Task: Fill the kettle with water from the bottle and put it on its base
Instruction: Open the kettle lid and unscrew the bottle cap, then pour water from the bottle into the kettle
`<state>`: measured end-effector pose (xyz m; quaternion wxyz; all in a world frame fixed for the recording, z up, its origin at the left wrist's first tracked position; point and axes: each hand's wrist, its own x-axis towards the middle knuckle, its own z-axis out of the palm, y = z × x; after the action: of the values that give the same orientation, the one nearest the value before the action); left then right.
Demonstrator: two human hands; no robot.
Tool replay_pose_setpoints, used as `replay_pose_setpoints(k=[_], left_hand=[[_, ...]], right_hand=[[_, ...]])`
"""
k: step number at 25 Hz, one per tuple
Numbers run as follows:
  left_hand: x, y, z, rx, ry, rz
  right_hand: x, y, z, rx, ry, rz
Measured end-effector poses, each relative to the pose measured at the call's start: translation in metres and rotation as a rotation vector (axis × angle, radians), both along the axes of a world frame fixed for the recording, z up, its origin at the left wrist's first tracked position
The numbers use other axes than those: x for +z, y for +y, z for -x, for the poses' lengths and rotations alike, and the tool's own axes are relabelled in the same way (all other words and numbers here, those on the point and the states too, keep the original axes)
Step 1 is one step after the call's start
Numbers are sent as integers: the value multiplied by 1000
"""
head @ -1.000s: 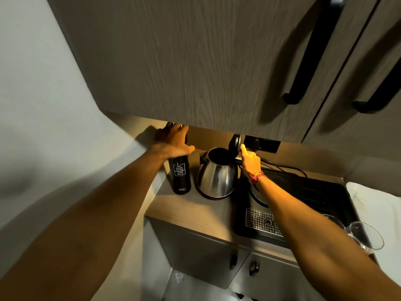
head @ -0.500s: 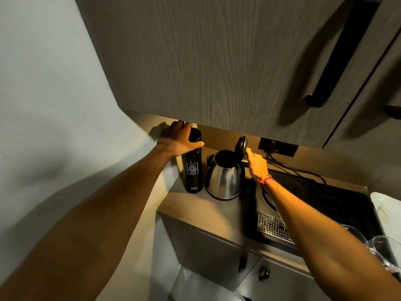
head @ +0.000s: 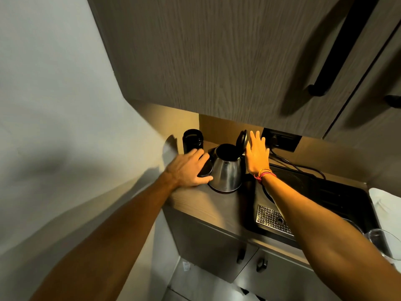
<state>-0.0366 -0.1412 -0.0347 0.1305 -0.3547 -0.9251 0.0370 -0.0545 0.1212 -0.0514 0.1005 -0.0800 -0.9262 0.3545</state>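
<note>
We look down on a narrow wooden counter (head: pixel 201 205) under a dark wall cabinet (head: pixel 217 57). The steel kettle (head: pixel 226 173) stands upright on the counter, its long axis vertical, its spout toward the left and its mouth uncovered; the black lid (head: pixel 242 140) is swung up on its hinge at the right rim and stands nearly on edge. The black bottle (head: pixel 192 141) stands upright at the back left corner, just beside the kettle, its top open and facing up. Our left hand (head: pixel 188 169) rests low between bottle and kettle, fingers curled over a flat, round black object (head: pixel 205 169), seemingly the bottle's cap; we cannot tell whether the object lies on the counter or is lifted clear. Our right hand (head: pixel 257 153), with thread bracelets (head: pixel 264 173) at the wrist, is spread flat with fingers extended, grasping nothing, just right of the raised lid; contact with the lid cannot be judged. To the right lies a black tray (head: pixel 338 198) with a perforated metal grille (head: pixel 272 219), and a cord (head: pixel 297 168) runs to the wall socket (head: pixel 282 140). A glass (head: pixel 384 242) sits at the right edge.
</note>
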Motion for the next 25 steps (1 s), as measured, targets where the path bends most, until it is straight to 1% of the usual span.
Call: replay_pose_setpoints(k=[3,6,9,14,15,16,18,20,22,24,25], left_hand=[[-51,0,-16,220,-238,18],[-83,5,-27,389,-368,17],[-101,16,-33,457,-439,-33],[-109,24,-33,514,-459,-89],[-106,23,-32,568,-445,-150],[-100,21,-31,654,-420,-271],[-82,20,-24,838,-372,-612],[-61,21,-5,911,-344,-899],[-41,24,16,874,-396,-1110],[-29,29,32,760,-508,-1335],[-29,30,36,702,-551,-1408]], right_hand=[[2,4,0,-5,-42,-56],[1,5,2,7,-127,-181],[-2,7,4,35,-182,-275],[-2,9,5,39,-197,-267],[-2,9,5,41,-197,-265],[-1,9,5,44,-194,-264],[-1,9,4,45,-190,-252],[-2,9,4,48,-184,-258],[-3,9,5,47,-180,-237],[-3,9,6,40,-177,-195],[-3,8,6,33,-171,-173]])
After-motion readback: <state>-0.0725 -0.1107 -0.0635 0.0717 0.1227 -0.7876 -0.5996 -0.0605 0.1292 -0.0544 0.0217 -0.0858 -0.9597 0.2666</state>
